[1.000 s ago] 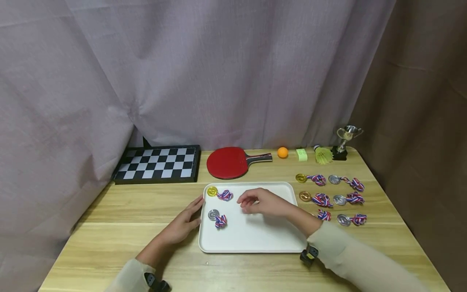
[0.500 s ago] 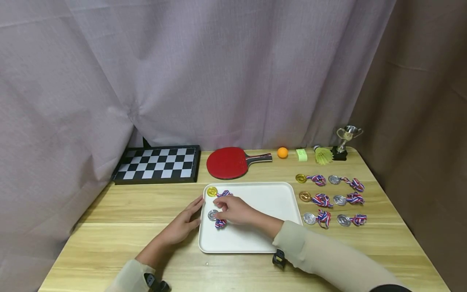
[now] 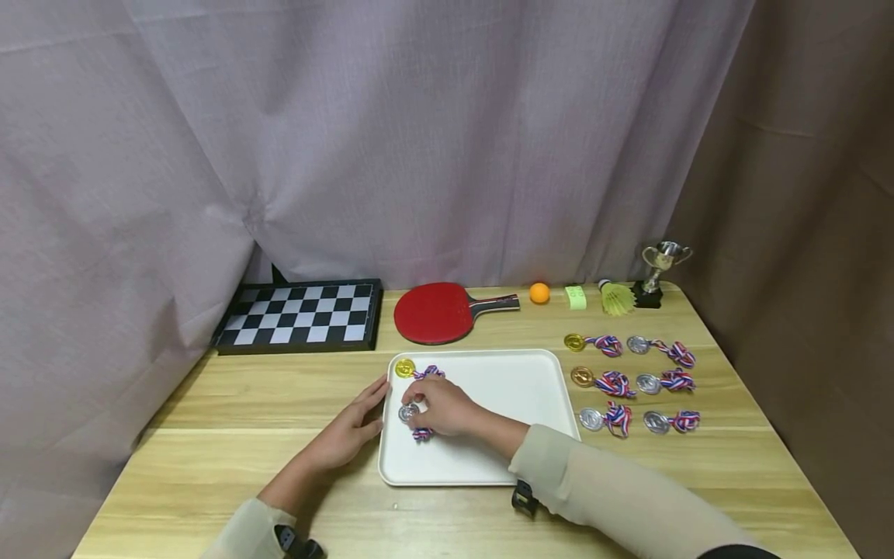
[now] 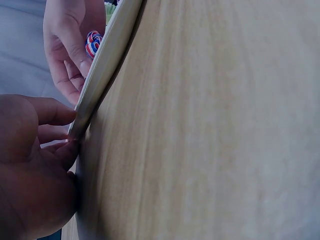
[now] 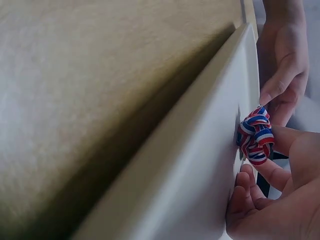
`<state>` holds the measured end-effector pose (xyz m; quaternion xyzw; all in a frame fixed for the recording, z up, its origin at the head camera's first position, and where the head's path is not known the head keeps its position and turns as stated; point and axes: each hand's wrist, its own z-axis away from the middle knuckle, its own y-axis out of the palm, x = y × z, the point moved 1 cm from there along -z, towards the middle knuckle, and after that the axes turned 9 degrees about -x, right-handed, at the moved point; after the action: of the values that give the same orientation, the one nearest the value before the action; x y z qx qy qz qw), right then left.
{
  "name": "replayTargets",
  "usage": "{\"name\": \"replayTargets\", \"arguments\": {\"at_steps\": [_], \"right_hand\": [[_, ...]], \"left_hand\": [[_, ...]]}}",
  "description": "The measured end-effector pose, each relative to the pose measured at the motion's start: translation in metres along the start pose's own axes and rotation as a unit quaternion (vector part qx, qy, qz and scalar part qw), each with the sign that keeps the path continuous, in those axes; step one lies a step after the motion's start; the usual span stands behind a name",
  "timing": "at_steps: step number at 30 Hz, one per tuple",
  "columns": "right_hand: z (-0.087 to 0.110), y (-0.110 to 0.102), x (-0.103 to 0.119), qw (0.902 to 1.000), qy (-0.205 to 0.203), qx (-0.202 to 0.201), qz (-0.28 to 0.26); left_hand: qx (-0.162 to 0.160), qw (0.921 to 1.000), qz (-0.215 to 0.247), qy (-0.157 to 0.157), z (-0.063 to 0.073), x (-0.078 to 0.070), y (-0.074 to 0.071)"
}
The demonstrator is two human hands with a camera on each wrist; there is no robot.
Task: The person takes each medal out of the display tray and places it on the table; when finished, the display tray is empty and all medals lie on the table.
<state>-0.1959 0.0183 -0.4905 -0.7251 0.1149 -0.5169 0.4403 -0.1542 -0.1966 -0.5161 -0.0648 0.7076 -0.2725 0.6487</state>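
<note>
My left hand (image 3: pixel 349 427) lies by the left rim of a white tray (image 3: pixel 510 404), its extended fingertips touching the edge, as the left wrist view also shows. Over the tray's left side, my right hand (image 3: pixel 450 405) pinches a silver medal (image 3: pixel 407 413) between thumb and fingers. Its knotted red, white and blue ribbon (image 5: pixel 256 136) shows in the right wrist view, right at the fingers. Just behind, a gold medal (image 3: pixel 404 367) lies in the tray's back left corner, its ribbon partly covered by the right hand.
Right of the tray lie several medals with ribbons, among them a bronze medal (image 3: pixel 582 376). Along the back stand a chessboard (image 3: pixel 300 314), a red table tennis bat (image 3: pixel 433 313), an orange ball (image 3: pixel 539 293), a green block (image 3: pixel 576 297), a shuttlecock (image 3: pixel 616 298) and a trophy cup (image 3: pixel 660 268).
My right hand has moved left and down across the tray to the silver medal and taken hold of it; the medal's ribbon has shifted slightly toward the front. The left hand stays put.
</note>
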Motion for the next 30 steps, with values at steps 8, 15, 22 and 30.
{"name": "replayTargets", "arguments": {"at_steps": [8,15,22,30], "right_hand": [[0.000,0.000,0.000,0.9998,0.004,-0.001,-0.021],[0.002,-0.004,-0.002,0.9955,0.041,0.006,-0.085],[0.004,-0.010,-0.005,0.9887,0.046,0.017,-0.142],[0.022,-0.027,-0.012,0.9811,0.019,0.038,-0.189]], "left_hand": [[0.002,0.9999,-0.010,-0.008,0.001,-0.002,-0.001],[-0.005,1.0000,-0.005,-0.002,0.000,-0.001,0.000],[-0.004,0.9999,-0.009,-0.011,0.000,-0.002,0.000],[-0.002,0.9997,-0.011,-0.019,0.001,-0.003,0.000]]}}
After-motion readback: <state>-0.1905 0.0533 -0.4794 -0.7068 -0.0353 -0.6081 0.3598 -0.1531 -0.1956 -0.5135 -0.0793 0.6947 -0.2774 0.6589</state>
